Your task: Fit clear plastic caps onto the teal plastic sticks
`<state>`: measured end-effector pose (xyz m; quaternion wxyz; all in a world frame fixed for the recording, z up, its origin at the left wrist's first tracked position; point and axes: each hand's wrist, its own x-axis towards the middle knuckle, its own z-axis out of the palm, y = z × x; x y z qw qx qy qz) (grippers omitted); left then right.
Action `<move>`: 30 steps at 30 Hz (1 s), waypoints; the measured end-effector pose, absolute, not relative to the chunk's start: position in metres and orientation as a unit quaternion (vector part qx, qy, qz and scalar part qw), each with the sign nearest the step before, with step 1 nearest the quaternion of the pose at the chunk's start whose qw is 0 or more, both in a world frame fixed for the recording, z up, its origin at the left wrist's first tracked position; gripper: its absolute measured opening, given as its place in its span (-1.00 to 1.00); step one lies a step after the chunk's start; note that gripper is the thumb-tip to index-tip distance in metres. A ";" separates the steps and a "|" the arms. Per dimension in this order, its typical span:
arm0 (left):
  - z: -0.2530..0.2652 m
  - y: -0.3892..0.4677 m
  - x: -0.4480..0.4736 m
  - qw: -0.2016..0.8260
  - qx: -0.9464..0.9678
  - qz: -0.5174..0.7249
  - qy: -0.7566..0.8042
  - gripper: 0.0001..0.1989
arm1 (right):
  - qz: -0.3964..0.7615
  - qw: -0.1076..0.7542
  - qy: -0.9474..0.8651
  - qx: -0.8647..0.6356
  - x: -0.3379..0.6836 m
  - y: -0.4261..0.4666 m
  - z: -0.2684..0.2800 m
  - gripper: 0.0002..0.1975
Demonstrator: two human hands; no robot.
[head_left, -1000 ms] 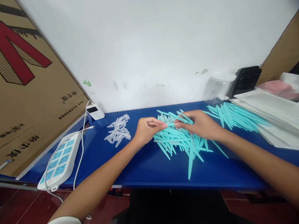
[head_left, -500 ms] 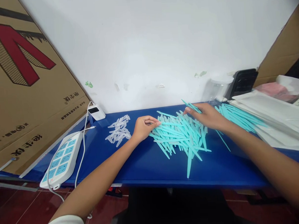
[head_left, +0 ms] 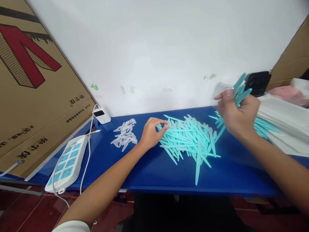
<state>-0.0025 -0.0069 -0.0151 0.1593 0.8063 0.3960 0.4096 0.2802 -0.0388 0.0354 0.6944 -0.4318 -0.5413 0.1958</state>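
Slim teal plastic sticks (head_left: 182, 137), many with pale clear ends and shaped like eyebrow razors, lie in a loose heap on the blue table. At the heap's left edge is my left hand (head_left: 152, 131), thumb and forefinger bent into a pinch; what sits at their tips is too small to make out. My right hand (head_left: 238, 114) is raised right of the heap, its fingers closed round a bunch of teal sticks (head_left: 240, 89) that point upward. Small clear plastic caps (head_left: 124, 134) form a separate pile left of my left hand.
More teal sticks (head_left: 265, 127) lie behind my right forearm, beside stacked white sheets or bags (head_left: 288, 121). A dark phone-like object (head_left: 258, 83) stands at the wall (head_left: 154, 45). On the left are a power strip (head_left: 67, 164), a small white device (head_left: 102, 115), cables and a large cardboard box (head_left: 55, 109).
My right hand has moved right and up from over the heap, turning so its bunch of sticks points upward. My left hand stays at the heap's left edge.
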 end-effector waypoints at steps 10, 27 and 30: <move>-0.011 -0.063 0.053 0.253 0.866 0.370 0.222 -0.74 | 0.351 0.755 -0.465 -0.300 0.250 -0.067 0.065 -0.55; -0.022 -0.065 0.057 0.338 0.826 0.353 0.280 -0.70 | 0.396 0.770 -0.430 -0.257 0.287 -0.036 0.066 -0.46; -0.020 -0.060 0.052 0.353 0.802 0.364 0.316 -0.67 | 0.376 0.781 -0.411 -0.282 0.309 -0.025 0.064 -0.48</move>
